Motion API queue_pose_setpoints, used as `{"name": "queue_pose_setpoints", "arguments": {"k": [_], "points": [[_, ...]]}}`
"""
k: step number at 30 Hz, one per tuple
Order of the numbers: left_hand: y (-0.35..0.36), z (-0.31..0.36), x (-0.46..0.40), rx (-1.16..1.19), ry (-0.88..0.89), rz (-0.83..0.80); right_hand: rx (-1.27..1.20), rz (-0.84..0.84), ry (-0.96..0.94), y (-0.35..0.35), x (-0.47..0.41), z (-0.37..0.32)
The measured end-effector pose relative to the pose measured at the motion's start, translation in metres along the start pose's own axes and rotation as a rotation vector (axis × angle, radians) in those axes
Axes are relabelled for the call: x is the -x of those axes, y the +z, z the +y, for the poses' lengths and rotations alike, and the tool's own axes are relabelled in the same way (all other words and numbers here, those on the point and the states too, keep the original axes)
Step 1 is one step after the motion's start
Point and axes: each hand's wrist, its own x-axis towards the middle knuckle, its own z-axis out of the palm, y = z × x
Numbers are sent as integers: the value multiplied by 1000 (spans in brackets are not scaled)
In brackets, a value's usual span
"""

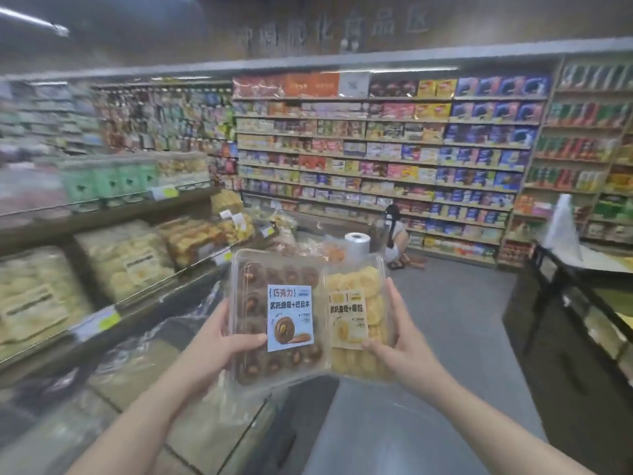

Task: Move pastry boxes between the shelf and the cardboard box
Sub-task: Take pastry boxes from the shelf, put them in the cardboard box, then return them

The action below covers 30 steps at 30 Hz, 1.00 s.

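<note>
Two clear plastic pastry boxes, chocolate and yellow, held side by side in mid-air beside the shelf, left hand and right hand grasping their outer edges; light, thin-walled, likely crushable, best supported underneath.

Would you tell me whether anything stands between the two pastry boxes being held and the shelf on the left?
Nothing visible does. The left hand holds the chocolate pastry box and the right hand the yellow pastry box, side by side in open air. The shelf to the left is packed with pastries, and no free slot shows.
</note>
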Motion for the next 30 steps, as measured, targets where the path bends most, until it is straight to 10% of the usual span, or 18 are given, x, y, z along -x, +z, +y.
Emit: {"name": "queue_pose_setpoints", "arguments": {"k": [12, 30], "points": [[-250, -7, 86, 78, 11, 551, -158, -492, -233, 269, -141, -109], [-393, -22, 94, 69, 10, 1167, -395, -934, -405, 532, -294, -176]]}}
